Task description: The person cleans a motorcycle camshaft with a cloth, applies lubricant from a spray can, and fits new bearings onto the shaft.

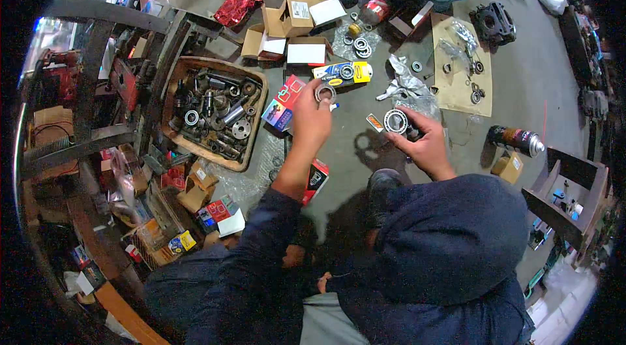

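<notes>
My left hand (312, 117) grips a small bearing ring (324, 92) between thumb and fingers. It is above the floor, beside a blue and red box (282, 105) and a yellow and blue box (360, 73) with a small bearing (347, 72) on top. In my right hand (427, 143) is a larger ball bearing (395, 122), pinched at its edge with its face turned up. A small orange and white card (374, 122) shows just left of that bearing. Dark cloth hides my right forearm.
To the left stands a tray (255, 143) full of greasy metal parts. Opened boxes (297, 17) and more bearings (362, 48) are at the far side. Tan cardboard (466, 87) carries small parts, near a dark metal casting (493, 24). A spray can (516, 140) lies at right.
</notes>
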{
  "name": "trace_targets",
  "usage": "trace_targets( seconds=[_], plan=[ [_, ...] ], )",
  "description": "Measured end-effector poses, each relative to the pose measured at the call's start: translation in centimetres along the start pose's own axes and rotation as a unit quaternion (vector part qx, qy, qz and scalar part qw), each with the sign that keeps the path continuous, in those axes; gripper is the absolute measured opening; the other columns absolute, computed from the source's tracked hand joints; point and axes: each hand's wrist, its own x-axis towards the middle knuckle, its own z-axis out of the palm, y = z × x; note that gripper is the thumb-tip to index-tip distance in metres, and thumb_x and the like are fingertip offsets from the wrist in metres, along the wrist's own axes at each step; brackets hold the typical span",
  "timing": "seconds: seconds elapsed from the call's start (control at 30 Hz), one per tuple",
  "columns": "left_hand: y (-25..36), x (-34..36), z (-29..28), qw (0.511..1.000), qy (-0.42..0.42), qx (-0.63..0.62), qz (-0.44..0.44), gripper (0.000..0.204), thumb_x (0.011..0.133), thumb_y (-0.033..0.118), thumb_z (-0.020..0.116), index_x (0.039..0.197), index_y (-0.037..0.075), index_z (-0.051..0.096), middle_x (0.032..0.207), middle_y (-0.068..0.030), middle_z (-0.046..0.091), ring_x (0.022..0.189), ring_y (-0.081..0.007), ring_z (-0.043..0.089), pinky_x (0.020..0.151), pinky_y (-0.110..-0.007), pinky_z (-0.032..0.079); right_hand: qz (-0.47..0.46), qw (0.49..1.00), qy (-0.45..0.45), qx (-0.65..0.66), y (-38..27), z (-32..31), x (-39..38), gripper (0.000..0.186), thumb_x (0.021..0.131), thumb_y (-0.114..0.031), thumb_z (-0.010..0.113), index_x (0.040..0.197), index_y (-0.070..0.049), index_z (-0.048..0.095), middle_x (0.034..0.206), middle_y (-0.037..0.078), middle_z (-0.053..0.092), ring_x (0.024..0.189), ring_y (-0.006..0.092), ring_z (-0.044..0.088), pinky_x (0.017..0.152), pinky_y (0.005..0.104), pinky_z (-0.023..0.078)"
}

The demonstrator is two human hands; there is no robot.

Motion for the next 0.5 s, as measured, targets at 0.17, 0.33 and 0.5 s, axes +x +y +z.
trace_targets(
  seconds=[0.17,0.33,0.5],
  plan=[
    [-0.4,2.4,-1.3,0.981,0.019,0.165,0.098,0.054,0.074,0.001,0.072,0.125,-0.006,0.055,0.113,-0.0205,0.066,0.104,-0.0306,0.066,0.091,-0.039,0.051,0.032,0.999,0.001,0.02,0.2,-0.2,-0.4,0.052,0.073,-0.018,0.084,0.118,0.002,0.066,0.11,0.015,0.071,0.101,0.0193,0.067,0.09,0.0321,0.051],
    [-0.7,3.1,-0.7,0.994,-0.021,0.085,0.066,0.066,0.073,-0.012,0.072,0.133,-0.007,0.046,0.119,-0.0177,0.064,0.108,-0.0233,0.066,0.091,-0.032,0.054,0.042,0.999,0.009,0.019,0.1,-1.0,-0.8,0.053,0.074,-0.015,0.084,0.12,0.001,0.066,0.112,0.012,0.07,0.103,0.0148,0.064,0.093,0.0294,0.049],
    [-1.0,3.8,-0.4,0.993,-0.026,0.102,0.047,0.063,0.074,-0.012,0.071,0.131,-0.008,0.045,0.121,-0.0181,0.063,0.109,-0.0233,0.065,0.092,-0.032,0.054,0.034,0.999,0.024,0.016,0.6,-1.1,-1.0,0.053,0.073,-0.017,0.085,0.12,0.001,0.066,0.11,0.013,0.071,0.1,0.0162,0.065,0.089,0.0301,0.05]
  ],
)
